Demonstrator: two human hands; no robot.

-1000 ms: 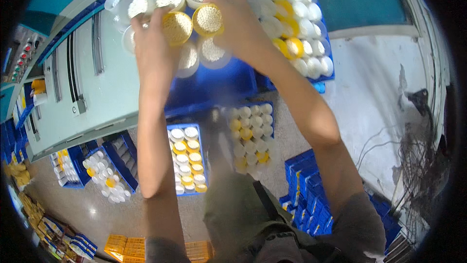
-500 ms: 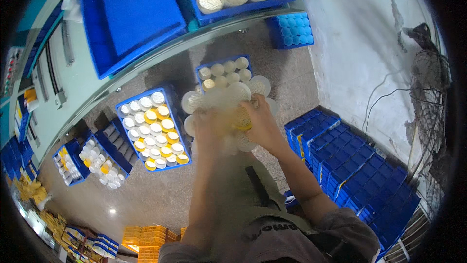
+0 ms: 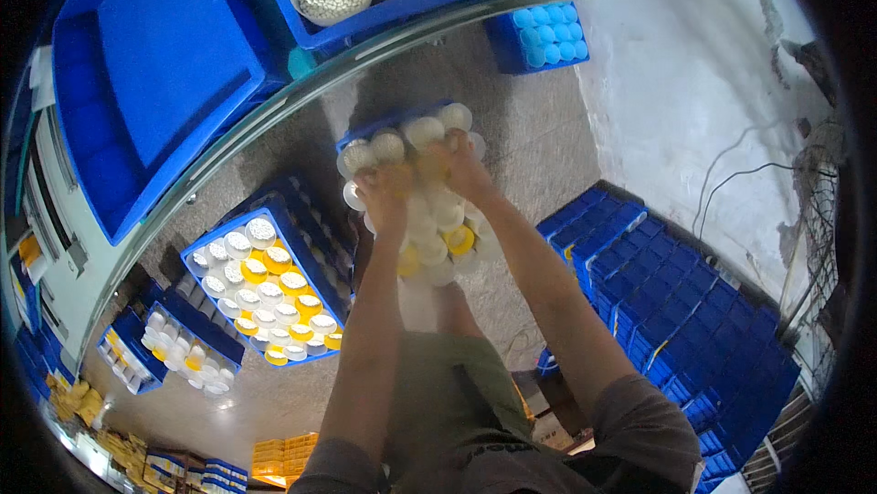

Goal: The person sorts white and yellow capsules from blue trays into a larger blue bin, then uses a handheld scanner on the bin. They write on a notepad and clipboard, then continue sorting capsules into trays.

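Below me is a dense cluster of translucent plastic cups (image 3: 446, 211), a few of them yellow, over a blue crate (image 3: 402, 117) on the floor. White pellets fill at least some of these cups. My left hand (image 3: 384, 192) is closed around cups at the cluster's left side, fingers curled. My right hand (image 3: 464, 169) grips cups toward its far right side, near a yellowish one. Motion blur smears both sets of fingertips, and the cups between the hands hide most of the crate.
A bench above carries a bare blue tray (image 3: 174, 64) and another blue tray (image 3: 402, 5) of pellet cups. On the left stands a filled cup crate (image 3: 265, 288). Stacked blue crates (image 3: 671, 329) line the right, by a white wall (image 3: 676, 64). Light-blue cups (image 3: 553, 35) fill a far crate.
Both hands have moved farther away from me, to the crate's far end, with cups at them. My view has shifted too, so the bench trays appear larger.
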